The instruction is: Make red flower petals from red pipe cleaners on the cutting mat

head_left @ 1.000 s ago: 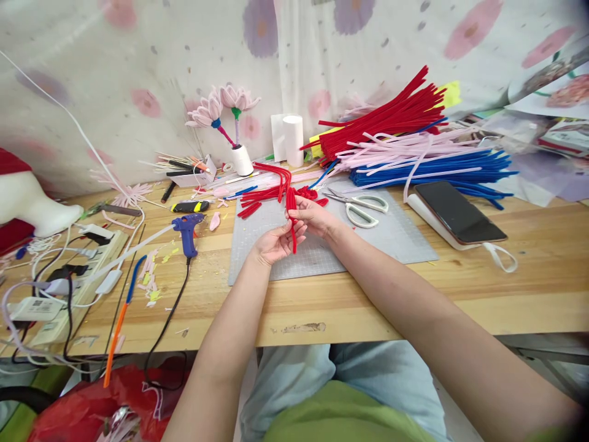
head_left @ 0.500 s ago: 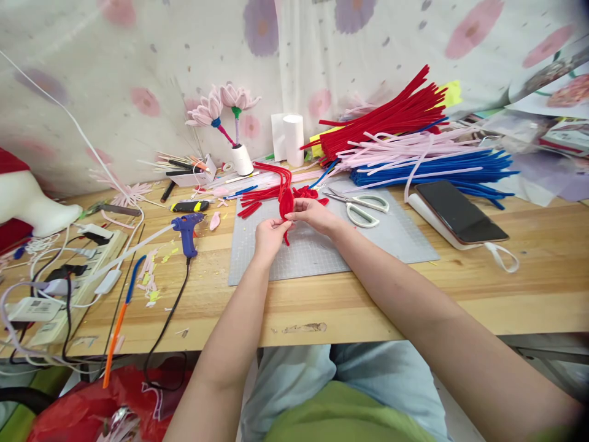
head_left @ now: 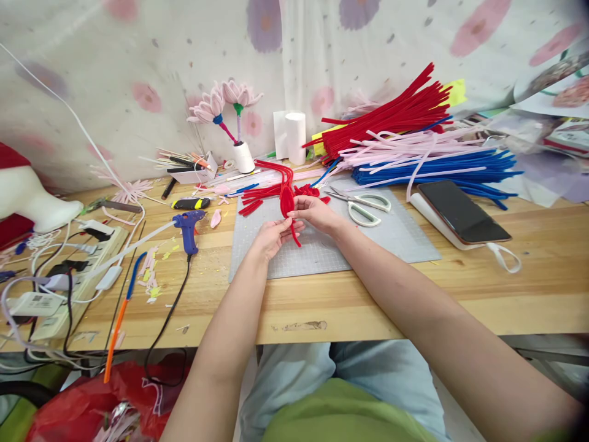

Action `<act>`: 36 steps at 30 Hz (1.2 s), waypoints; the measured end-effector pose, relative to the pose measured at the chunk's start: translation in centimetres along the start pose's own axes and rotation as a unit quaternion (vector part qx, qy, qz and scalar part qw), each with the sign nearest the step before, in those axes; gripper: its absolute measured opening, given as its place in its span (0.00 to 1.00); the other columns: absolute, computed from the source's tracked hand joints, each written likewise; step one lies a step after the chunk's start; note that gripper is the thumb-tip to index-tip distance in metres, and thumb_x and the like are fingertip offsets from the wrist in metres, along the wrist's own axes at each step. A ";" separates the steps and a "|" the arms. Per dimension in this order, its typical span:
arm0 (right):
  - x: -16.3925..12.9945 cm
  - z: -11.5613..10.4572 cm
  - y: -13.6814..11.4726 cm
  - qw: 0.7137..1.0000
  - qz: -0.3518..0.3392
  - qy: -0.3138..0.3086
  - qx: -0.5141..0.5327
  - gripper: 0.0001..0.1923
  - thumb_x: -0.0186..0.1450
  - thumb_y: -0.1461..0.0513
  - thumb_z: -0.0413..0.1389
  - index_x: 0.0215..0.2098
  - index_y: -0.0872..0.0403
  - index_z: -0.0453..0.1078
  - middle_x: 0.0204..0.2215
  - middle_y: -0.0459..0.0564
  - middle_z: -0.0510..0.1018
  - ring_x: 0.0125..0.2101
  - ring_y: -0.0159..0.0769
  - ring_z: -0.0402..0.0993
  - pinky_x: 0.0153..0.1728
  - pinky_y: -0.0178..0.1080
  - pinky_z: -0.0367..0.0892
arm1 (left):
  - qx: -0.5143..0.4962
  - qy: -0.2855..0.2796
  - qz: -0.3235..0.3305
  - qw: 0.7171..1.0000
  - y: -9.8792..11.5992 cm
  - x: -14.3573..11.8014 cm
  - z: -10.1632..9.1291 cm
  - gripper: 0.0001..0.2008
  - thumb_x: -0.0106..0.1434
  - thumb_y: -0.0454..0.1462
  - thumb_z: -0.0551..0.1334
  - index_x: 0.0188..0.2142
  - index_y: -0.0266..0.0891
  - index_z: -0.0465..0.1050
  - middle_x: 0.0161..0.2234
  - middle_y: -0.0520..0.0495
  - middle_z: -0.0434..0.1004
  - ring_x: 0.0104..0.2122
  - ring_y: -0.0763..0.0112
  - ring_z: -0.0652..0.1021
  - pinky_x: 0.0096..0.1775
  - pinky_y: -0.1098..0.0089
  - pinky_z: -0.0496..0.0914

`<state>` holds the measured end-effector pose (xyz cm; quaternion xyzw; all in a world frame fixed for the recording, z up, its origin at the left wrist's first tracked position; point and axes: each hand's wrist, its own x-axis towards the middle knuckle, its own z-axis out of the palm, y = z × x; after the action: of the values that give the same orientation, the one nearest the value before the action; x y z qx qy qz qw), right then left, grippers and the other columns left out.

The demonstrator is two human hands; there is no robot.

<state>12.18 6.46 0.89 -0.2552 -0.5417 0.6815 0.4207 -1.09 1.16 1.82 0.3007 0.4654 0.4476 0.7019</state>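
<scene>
Over the cutting mat (head_left: 322,258), a red pipe-cleaner petal (head_left: 286,201) stands between my two hands, its thin tail hanging down. My right hand (head_left: 317,213) pinches the petal's lower edge from the right with thumb and fingers. My left hand (head_left: 273,238) is at the petal's base, thumb in front and fingers stretched behind the tail; the exact contact is partly hidden. Behind the petal lie long red pipe cleaners (head_left: 276,169) and shorter red pieces (head_left: 251,207). Scissors (head_left: 363,205) rest spread on the mat, right of my right hand.
Bundles of red (head_left: 386,126), pink (head_left: 400,147) and blue pipe cleaners (head_left: 437,169) lie at the back right, near a phone (head_left: 462,212). On the left are a blue glue gun (head_left: 188,230), a utility knife (head_left: 191,204) and a power strip (head_left: 87,276). Pink flowers (head_left: 238,95) stand behind.
My left fingers have loosened from a tight pinch and stretched out behind the tail. The tail now slants to the right. My right hand keeps its pinch on the petal.
</scene>
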 end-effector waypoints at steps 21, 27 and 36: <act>0.6 0.6 0.3 0.996 0.017 0.076 -0.047 0.20 0.43 0.64 0.62 0.34 0.56 0.62 0.24 0.42 0.73 0.24 0.27 0.68 0.27 0.32 0.62 | 0.109 0.136 0.108 0.979 -0.9 1.1 -0.1 0.10 0.44 0.34 0.67 0.27 0.31 0.71 0.24 0.45 0.76 0.26 0.70 0.77 0.31 0.69 0.69; 0.4 0.5 0.2 0.998 0.009 0.059 -0.023 0.18 0.42 0.65 0.63 0.29 0.55 0.62 0.21 0.39 0.70 0.22 0.25 0.66 0.25 0.30 0.60 | 0.055 0.086 0.080 0.992 -0.6 0.5 0.2 0.06 0.48 0.30 0.64 0.28 0.30 0.70 0.24 0.44 0.76 0.27 0.71 0.77 0.33 0.69 0.70; 0.2 0.5 0.3 0.999 0.014 0.045 0.001 0.17 0.43 0.63 0.63 0.28 0.56 0.62 0.21 0.40 0.71 0.21 0.25 0.65 0.22 0.30 0.59 | 0.020 0.019 0.111 0.993 -0.7 0.5 0.3 0.11 0.51 0.29 0.62 0.35 0.34 0.63 0.23 0.48 0.75 0.26 0.72 0.77 0.37 0.65 0.70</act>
<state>11.59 6.39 0.72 -0.2929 -0.5174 0.6758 0.4357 -0.50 1.30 1.12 0.3558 0.4512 0.5194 0.6325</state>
